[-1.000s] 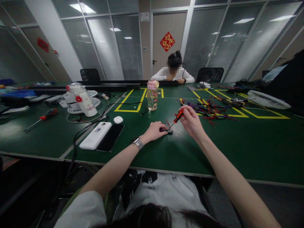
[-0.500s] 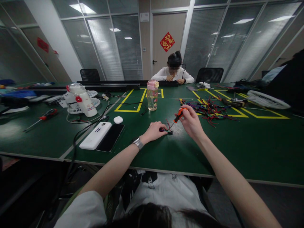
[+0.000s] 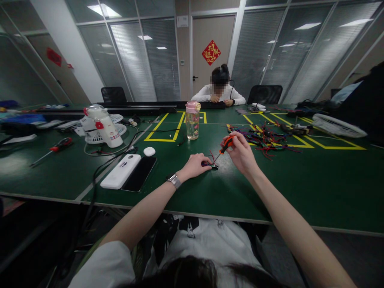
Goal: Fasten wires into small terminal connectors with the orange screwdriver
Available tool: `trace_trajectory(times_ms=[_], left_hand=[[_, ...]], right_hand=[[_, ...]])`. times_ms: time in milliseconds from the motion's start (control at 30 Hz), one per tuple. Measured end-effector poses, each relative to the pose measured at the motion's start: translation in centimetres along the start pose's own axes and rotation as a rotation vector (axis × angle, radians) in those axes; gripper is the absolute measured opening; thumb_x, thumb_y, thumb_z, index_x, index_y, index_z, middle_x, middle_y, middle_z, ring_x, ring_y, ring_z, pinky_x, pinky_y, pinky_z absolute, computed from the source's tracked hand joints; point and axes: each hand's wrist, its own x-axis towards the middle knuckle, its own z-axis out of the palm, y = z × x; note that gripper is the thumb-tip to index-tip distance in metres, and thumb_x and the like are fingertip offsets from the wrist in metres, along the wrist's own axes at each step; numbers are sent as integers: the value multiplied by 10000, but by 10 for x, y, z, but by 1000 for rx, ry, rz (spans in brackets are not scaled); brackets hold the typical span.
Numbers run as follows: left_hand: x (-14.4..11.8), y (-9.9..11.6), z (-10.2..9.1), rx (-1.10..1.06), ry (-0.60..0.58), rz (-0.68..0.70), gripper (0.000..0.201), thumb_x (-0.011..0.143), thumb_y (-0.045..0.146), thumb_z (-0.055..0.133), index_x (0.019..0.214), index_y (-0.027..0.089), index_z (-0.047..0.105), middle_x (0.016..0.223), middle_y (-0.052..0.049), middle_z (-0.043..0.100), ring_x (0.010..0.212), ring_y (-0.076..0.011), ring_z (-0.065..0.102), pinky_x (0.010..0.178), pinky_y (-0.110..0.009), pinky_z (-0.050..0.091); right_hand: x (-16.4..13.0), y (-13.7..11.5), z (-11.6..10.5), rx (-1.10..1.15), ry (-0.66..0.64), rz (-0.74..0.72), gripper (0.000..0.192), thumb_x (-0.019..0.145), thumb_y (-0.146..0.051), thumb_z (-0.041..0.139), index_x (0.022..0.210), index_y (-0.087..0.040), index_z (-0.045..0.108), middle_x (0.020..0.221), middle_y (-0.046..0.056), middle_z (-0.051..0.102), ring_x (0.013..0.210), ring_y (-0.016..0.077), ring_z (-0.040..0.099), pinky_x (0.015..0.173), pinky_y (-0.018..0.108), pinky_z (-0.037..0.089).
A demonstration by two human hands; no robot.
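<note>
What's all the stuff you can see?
Table: one, green, across the picture
Small screwdriver: one, orange and black, in right hand
Wired part: one, dark and green, at left hand
Wire pile: one, mixed, right of centre
Drink bottle: one, clear and pink, mid-table
Phone: one, black, left of left hand
Power bank: one, white, beside phone
Small case: one, white, beyond phone
Big screwdriver: one, red and black, far left
White bottle: one, white and red, left
Chairs: two clear, black, far side
Other person: one clear, white top, far side
Watch: one, silver, left wrist
Left hand: one, bare, on wired part
Right hand: one, bare, holding small screwdriver
</note>
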Motion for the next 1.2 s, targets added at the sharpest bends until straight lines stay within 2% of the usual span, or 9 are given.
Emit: trace_trajectory(times_ms=[133,267,400,600,800,1067,1200], left_hand=[[0,0,0,-11,0,0,162,908,333,710,1012,217,756,948,-31,653,910,-190,612,849,-304,442],[0,-1,0,-19,4,-4,172,909,351,705,1013,224,756,958,-30,655,915,-190,612,863,-310,447],[0,-3,2,-24,10,-4,169,906,345,709,1015,224,756,962,-29,656,913,-187,611,863,-309,447],[0,-2,1,-15,6,-1,162,909,343,706,1013,228,755,957,-28,654,915,-188,612,867,-310,447],[0,1,-1,4,-4,-9,171,910,345,706,1019,224,758,955,-32,654,923,-196,611,867,-314,443],[0,1,-1,-6,2,-9,168,907,334,712,1017,216,757,957,-32,654,911,-189,610,850,-303,439],[0,0,0,-20,2,-4,161,905,341,713,1004,223,758,947,-27,660,910,-188,614,861,-305,442]], right_hand=[[1,-2,-2,-25,23,9,227,771,-457,810,914,-314,706,892,-33,693,807,143,650,840,334,562],[1,-4,0,-1,13,34,295,773,-496,798,1003,-332,714,902,-20,718,863,163,667,864,352,564],[0,-4,3,24,-14,35,235,815,-489,761,974,-328,698,901,-16,725,890,169,675,919,382,559],[0,-2,-2,-8,10,24,203,799,-459,780,905,-319,677,879,-30,687,841,159,658,891,377,577],[0,-5,2,53,-7,73,298,790,-476,788,1040,-335,705,894,-23,712,836,149,670,896,366,572],[0,-5,1,55,14,50,211,788,-456,798,886,-311,680,879,-35,690,848,149,653,898,364,572],[0,-6,0,2,1,53,265,765,-489,807,940,-319,703,858,-27,682,822,158,650,888,376,580]])
